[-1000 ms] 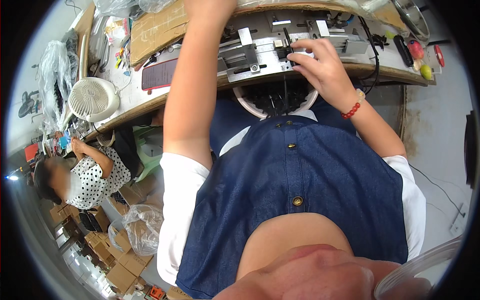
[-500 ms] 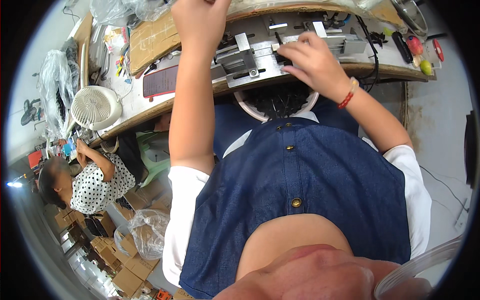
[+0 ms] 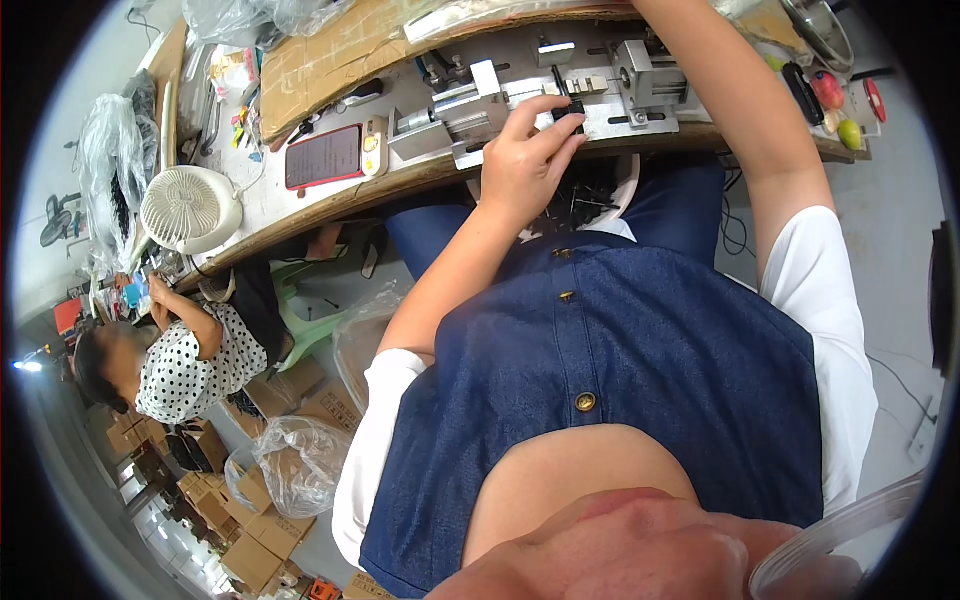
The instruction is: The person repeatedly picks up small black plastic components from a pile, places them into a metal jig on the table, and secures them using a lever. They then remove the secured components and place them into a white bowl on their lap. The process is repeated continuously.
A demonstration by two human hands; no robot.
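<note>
My left hand [image 3: 525,165] reaches over the bench edge to the middle of a metal fixture. Its thumb and fingers close on a small slim black part [image 3: 571,112] between the two metal blocks. The left block [image 3: 470,108] carries a rod-like slide, and the right block [image 3: 648,85] stands on a metal base. My right forearm [image 3: 740,90] stretches across the bench to the far side. The right hand itself lies beyond the top edge of the picture. Below the bench edge, at my lap, a pale round basket [image 3: 630,190] holds many thin black pieces, partly covered by my left hand and wrist.
Left along the bench are a phone [image 3: 325,158], a white fan [image 3: 190,210] and cardboard [image 3: 310,85]. Fruit [image 3: 829,90] and a black object [image 3: 803,95] sit at the right end. Further left, a person in a dotted top [image 3: 205,365] works near cardboard boxes [image 3: 265,535].
My left hand has come back from the far side and now grips the black part at the fixture. My right hand has left the fixture and gone out past the top edge.
</note>
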